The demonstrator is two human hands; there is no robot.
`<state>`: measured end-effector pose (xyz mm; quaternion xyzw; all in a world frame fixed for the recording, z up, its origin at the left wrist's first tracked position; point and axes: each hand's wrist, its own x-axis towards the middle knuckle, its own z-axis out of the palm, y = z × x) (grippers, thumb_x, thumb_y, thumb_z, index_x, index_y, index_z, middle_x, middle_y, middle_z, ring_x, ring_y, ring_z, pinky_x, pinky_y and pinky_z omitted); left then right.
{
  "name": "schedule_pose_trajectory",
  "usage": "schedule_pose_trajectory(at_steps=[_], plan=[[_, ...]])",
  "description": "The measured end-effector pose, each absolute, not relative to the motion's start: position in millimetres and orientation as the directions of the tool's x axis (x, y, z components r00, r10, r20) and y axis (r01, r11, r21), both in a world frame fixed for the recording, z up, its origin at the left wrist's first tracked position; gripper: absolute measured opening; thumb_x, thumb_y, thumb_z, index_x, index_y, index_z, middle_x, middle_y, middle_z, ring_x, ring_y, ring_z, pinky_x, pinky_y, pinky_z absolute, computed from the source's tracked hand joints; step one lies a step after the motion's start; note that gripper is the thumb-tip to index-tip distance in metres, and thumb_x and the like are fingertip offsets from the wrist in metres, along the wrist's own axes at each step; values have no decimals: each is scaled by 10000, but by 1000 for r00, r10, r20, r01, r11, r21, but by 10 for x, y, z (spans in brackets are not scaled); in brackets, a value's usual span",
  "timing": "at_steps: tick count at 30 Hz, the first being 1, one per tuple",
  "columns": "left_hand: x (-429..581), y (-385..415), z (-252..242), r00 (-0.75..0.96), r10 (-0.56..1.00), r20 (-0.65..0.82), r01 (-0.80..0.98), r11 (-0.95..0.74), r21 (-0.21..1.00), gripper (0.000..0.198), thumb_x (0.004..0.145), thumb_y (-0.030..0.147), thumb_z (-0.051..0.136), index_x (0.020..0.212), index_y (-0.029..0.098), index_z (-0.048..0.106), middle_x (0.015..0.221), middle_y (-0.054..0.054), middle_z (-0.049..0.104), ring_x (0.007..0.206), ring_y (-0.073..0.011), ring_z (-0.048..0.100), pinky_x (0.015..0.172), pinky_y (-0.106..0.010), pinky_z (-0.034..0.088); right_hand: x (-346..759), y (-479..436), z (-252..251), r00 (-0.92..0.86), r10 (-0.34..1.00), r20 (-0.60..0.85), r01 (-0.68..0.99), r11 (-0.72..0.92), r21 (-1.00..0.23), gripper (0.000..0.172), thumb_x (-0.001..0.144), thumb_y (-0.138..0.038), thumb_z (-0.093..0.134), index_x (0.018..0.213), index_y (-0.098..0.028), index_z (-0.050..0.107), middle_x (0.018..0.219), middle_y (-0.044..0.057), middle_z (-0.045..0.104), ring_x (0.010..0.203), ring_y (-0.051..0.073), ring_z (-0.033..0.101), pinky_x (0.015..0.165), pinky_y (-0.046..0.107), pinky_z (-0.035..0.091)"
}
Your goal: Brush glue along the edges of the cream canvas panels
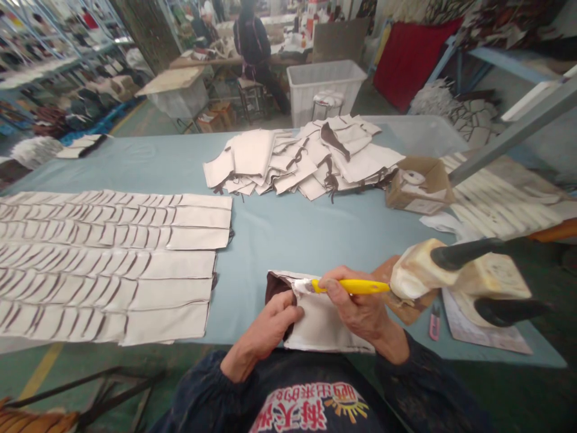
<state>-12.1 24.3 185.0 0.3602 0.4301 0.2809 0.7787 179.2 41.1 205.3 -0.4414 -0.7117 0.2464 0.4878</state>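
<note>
A cream fabric piece with a dark brown lining (322, 325) lies on the table in front of me. My left hand (274, 319) pinches its open left edge, thumb on the cream side, the other fingertips hidden by the brown fold. Held in my right hand (358, 307) is a brush with a yellow handle (367, 287). Its white-coated bristles touch the cream fabric close to the edge, just above my left thumb. White smears show around the bristles.
Overlapping rows of cream pieces (180, 264) cover the left side. A loose heap (297, 156) lies at the back beside a cardboard box (419, 186). To the right are glue-stained containers with black handles (419, 270) and pink thread snips (434, 325). A person (252, 42) sits farther back.
</note>
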Motion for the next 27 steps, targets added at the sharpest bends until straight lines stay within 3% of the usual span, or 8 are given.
schedule_pose_trajectory(at_steps=[9, 14, 22, 27], plan=[[-119, 260, 1861, 500, 704, -504, -154, 645, 749, 298, 719, 252, 641, 977, 168, 766, 727, -8, 678, 669, -161, 576, 654, -250, 438, 2023, 331, 2073, -78, 887, 455, 380, 448, -809, 296, 1056, -340, 516, 841, -221, 682, 593, -30, 626, 455, 115, 545, 442, 230, 435], [-93, 298, 1906, 516, 707, -484, -61, 594, 802, 326, 745, 231, 617, 1042, 157, 729, 803, -1, 682, 682, -143, 534, 672, -247, 442, 1936, 423, 2204, -279, 778, 563, 452, 623, -638, 292, 1050, -245, 496, 794, -218, 635, 644, -7, 686, 528, 127, 616, 512, 246, 452], [-79, 325, 1885, 472, 819, -328, 170, 280, 945, 217, 816, 221, 524, 942, 178, 696, 888, -13, 675, 895, -207, 571, 875, -320, 470, 1780, 364, 2183, -388, 630, 673, 379, 775, -506, 298, 1072, -217, 448, 827, -220, 617, 647, -2, 673, 552, 135, 610, 567, 265, 458], [-104, 297, 1794, 461, 844, -275, 243, 178, 954, 218, 856, 197, 452, 906, 165, 662, 873, -22, 667, 792, -184, 547, 716, -290, 444, 1831, 422, 2130, -219, 746, 628, 471, 645, -602, 270, 1058, -227, 473, 843, -223, 636, 673, -9, 700, 553, 127, 636, 554, 234, 489]])
